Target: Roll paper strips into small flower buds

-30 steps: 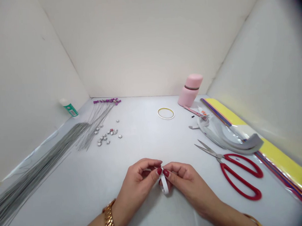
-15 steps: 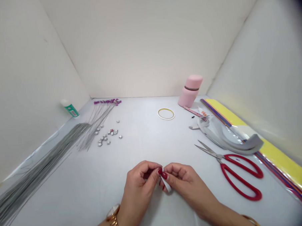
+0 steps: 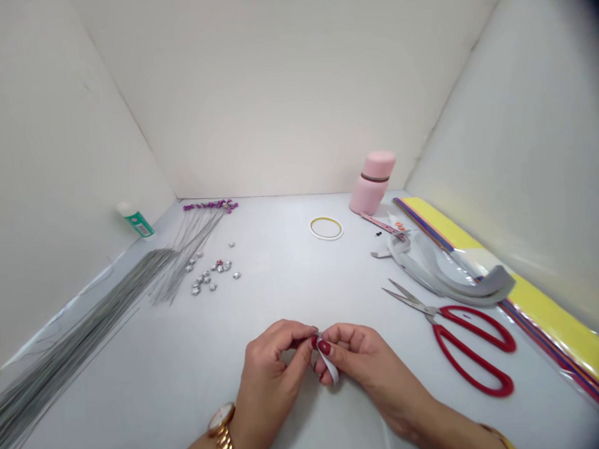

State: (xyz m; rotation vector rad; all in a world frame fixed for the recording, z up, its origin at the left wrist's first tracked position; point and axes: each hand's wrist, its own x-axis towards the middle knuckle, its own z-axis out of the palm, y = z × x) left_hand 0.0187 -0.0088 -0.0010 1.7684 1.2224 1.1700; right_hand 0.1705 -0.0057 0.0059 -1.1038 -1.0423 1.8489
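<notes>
From here I see the left hand (image 3: 270,384) and the right hand (image 3: 368,374) pinching a little white paper strip (image 3: 329,367) just left of the red scissors (image 3: 471,349), though they seem to hide most of it.

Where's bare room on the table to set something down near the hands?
Widest free patch: the white table, between the silver beads, the gold-rimmed tape ring and the hands pinching the white paper strip. Another lies beyond the left hand, by the wire bundle. Crowded: right of the right hand, around the red-handled scissors and grey paper strips.
</notes>
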